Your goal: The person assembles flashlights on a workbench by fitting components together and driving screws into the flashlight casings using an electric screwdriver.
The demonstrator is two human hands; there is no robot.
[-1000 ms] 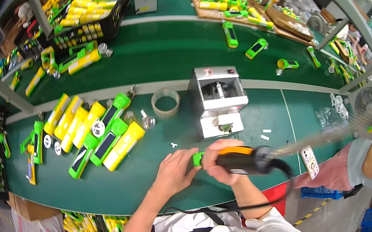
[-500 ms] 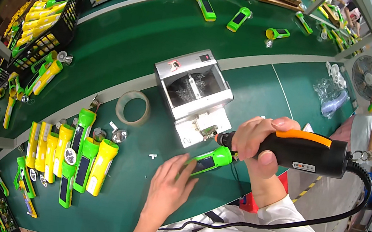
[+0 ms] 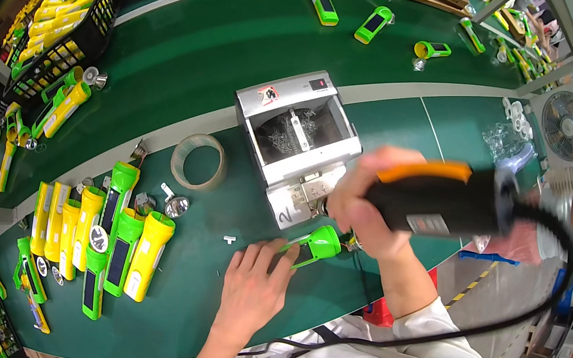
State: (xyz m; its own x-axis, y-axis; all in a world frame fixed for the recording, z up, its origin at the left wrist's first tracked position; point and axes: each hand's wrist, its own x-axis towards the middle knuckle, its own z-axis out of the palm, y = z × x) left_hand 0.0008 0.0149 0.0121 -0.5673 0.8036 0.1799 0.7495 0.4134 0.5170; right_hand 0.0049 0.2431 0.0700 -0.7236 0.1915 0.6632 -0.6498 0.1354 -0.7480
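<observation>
My right hand (image 3: 373,205) is wrapped round a black and orange electric screwdriver (image 3: 442,201), blurred by motion. Its tip is at the front plate of a silver screw feeder (image 3: 296,146), partly hidden by my fingers. A green flashlight (image 3: 321,245) with a dark panel lies on the bench just below the feeder. A small part with wires (image 3: 351,243) shows at its wide end. Over the flashlight's narrow end, my left hand (image 3: 255,284) has its fingers bent together, holding it against the bench; the fingertips are partly hidden.
To the left stand a tape roll (image 3: 198,161), a loose reflector (image 3: 176,204) and a row of yellow and green flashlights (image 3: 87,229). A white scrap (image 3: 229,239) lies near my left hand. A black crate (image 3: 71,40) and a fan (image 3: 567,126) are farther off. The screwdriver's cable crosses my lap.
My right hand and the screwdriver have moved left and up, bringing the tip against the feeder's front plate. My left fingers have drawn closer together on the flashlight. The view has shifted slightly.
</observation>
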